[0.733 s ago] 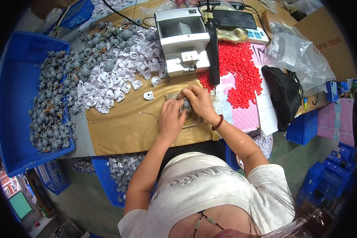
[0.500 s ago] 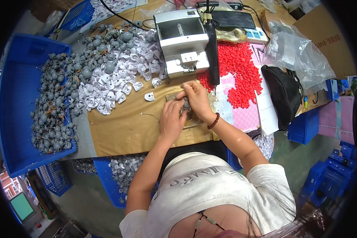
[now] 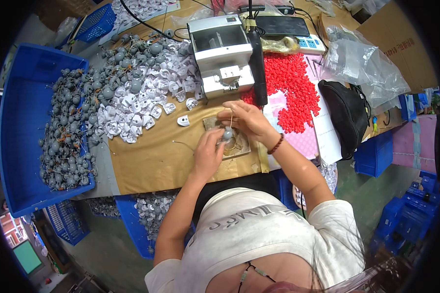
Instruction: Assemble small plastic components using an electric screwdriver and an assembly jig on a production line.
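Between the fingertips of my left hand (image 3: 209, 152) is a small grey ball-shaped part (image 3: 227, 133), held above a square board (image 3: 241, 147) on the table. A thin pale cord (image 3: 231, 118) runs up from the ball to the fingers of my right hand (image 3: 253, 123), which pinch it; the fingertips are partly hidden. Just beyond both hands stands a white machine (image 3: 226, 54). One white plastic piece (image 3: 183, 120) lies apart, left of the hands, and a loose wire (image 3: 183, 144) rests on the brown table cover below it.
White plastic pieces (image 3: 127, 117) are heaped at left beside corded grey ball parts (image 3: 63, 141) in a blue bin (image 3: 19, 127). Red pieces (image 3: 296, 90) spread at right. Near them lie a black pouch (image 3: 344, 115), a clear plastic bag (image 3: 364, 66) and a black rod-shaped tool (image 3: 259, 73).
My hands have drawn apart a little, my right hand shifting right. The grey ball and the board beneath, mostly covered before, now show, with the cord stretched between my hands.
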Motion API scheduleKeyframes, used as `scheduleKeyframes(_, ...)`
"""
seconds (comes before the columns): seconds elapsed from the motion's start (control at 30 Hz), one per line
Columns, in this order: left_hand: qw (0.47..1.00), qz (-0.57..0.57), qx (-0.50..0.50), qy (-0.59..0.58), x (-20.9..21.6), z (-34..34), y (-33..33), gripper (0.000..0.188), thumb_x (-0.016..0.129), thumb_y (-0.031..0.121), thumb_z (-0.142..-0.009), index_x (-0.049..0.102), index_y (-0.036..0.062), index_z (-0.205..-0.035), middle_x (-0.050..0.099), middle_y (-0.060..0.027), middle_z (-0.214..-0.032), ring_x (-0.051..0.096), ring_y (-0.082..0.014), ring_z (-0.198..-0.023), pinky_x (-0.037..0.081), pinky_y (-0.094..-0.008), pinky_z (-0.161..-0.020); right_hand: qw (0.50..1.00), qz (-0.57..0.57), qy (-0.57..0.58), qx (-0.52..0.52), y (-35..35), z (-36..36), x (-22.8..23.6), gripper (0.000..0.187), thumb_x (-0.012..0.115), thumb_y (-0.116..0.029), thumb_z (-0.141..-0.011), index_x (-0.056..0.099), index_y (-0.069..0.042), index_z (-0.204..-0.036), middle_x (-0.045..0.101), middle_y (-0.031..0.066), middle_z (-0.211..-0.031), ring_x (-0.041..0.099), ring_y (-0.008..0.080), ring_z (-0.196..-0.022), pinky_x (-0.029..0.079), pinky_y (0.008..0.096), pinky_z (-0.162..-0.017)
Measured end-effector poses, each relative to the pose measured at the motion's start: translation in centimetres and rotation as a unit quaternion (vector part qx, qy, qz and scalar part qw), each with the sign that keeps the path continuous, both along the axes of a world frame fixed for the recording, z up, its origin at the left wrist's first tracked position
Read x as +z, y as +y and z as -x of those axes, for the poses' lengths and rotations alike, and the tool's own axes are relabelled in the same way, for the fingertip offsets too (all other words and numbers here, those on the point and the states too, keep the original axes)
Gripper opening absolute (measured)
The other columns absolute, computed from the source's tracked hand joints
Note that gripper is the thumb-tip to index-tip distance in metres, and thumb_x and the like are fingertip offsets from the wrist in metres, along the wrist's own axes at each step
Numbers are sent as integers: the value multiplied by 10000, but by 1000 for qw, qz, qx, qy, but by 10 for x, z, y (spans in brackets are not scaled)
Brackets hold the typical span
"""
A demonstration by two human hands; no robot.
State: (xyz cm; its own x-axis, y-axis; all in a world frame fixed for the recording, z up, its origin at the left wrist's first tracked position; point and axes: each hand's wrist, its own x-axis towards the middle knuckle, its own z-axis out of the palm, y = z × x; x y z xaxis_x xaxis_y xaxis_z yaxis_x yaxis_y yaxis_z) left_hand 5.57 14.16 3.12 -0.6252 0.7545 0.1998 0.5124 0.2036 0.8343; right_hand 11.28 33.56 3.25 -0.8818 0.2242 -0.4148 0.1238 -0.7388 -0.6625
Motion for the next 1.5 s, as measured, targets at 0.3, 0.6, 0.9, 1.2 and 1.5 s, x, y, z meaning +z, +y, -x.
scheduleKeyframes(0.3, 872, 430, -191, -135, 86, 20, -205, 365, 701, 123, -871, 633, 18, -1214, 628, -196, -1185, 603, -397, -1126, 492, -444, -950, 495, -862, 95, 57, 70, -47, 17, 246, 700, -41, -761, 693, -79, -1004, 667, 52, -925, 608, 265, -880, 500, 368, -757)
scheduleKeyframes(0.6, 955, 250, 114, 114, 21, 61, -64, 436, 721, 260, -882, 587, 30, -1227, 609, -213, -1110, 600, -425, -1028, 501, -491, -844, 355, -916, 57, 177, 56, -48, -4, 160, 606, -123, -779, 640, -79, -929, 613, 35, -908, 549, 223, -943, 433, 360, -817)
scheduleKeyframes(0.9, 970, 186, 108, 114, -20, 90, -15, 431, 697, 104, -868, 572, 41, -1276, 564, -216, -1102, 602, -395, -1001, 518, -458, -880, 333, -928, 53, 161, 53, -48, -7, 96, 589, -148, -800, 613, -74, -857, 589, 56, -870, 532, 235, -926, 432, 355, -791)
scheduleKeyframes(1.2, 997, -57, -24, 39, -4, -1, 19, 192, 753, 41, -793, 685, 61, -971, 583, -101, -1059, 512, -353, -1190, 435, -459, -1001, 330, -921, 77, 190, 60, -43, -5, 87, 596, -158, -795, 606, -80, -834, 583, 40, -868, 529, 220, -923, 429, 340, -790)
scheduleKeyframes(1.5, 988, 60, 9, 144, -17, 8, 11, 212, 779, 104, -775, 698, 97, -971, 603, -77, -1071, 491, -365, -1200, 420, -480, -1001, 328, -920, 97, 190, 64, -37, -5, 98, 592, -159, -793, 611, -76, -840, 572, 42, -854, 525, 216, -892, 424, 339, -777)
